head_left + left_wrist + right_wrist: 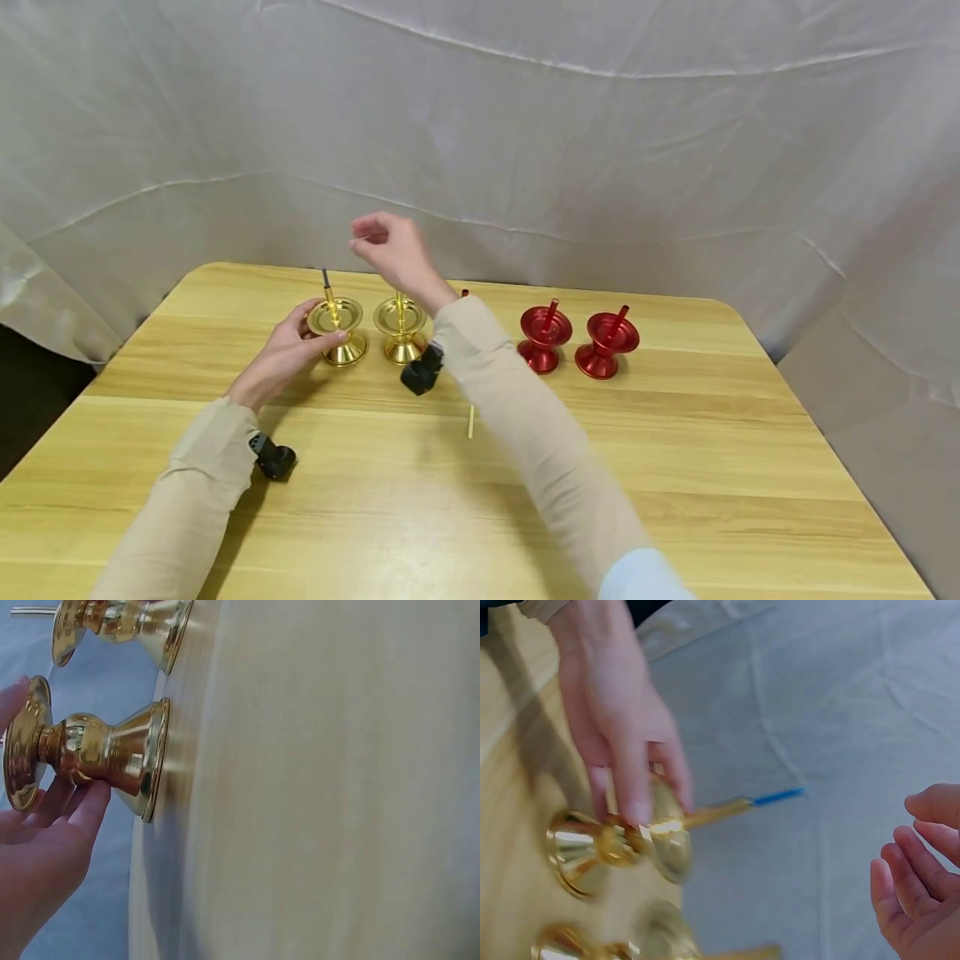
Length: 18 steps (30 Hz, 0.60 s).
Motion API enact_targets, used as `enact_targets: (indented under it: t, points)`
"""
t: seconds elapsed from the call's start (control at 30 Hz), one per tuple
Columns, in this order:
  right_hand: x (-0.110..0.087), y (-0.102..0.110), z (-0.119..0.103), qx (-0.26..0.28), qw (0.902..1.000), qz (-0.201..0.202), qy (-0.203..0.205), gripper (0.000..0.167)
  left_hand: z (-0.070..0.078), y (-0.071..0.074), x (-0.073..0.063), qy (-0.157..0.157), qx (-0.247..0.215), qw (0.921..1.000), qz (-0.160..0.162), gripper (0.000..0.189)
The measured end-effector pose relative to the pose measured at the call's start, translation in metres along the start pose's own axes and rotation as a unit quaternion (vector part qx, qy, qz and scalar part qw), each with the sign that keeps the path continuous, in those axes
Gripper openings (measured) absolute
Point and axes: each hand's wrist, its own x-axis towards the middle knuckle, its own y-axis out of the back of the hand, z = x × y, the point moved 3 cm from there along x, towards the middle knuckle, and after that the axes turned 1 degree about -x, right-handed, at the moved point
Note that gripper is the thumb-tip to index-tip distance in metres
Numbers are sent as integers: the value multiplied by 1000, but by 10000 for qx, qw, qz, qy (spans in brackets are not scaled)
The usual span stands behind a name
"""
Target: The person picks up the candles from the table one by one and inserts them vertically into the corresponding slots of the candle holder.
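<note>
My left hand grips the leftmost gold candle holder, thumb over the dish and fingers around the stem below it, clearest in the left wrist view. This holder stands upright on the table. A thin blue stick rises from the tube at its centre. My right hand is raised above and behind the second gold candle holder, which has an upright tube of its own. In the right wrist view, the right hand's fingers are loosely bent, with nothing visible between them.
Two red candle holders with red tubes stand to the right on the wooden table. Another red tube tip shows behind my right sleeve, its base hidden. A thin pale stick lies below that forearm. Grey cloth hangs behind.
</note>
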Motion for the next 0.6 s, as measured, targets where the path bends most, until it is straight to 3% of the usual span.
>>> enact_targets:
  t: [0.13,0.33,0.6]
  points:
    - [-9,27,-2,305,9993,176,137,28,0,4,-1,106,122,9998,66,89]
    - [-29,59,7,550,9981,276,-61,26,3,8,-3,74,307,9993,192,87]
    - [-55,85,34,259,9992,233,-208,28,3,10,-9,170,292,9987,376,103]
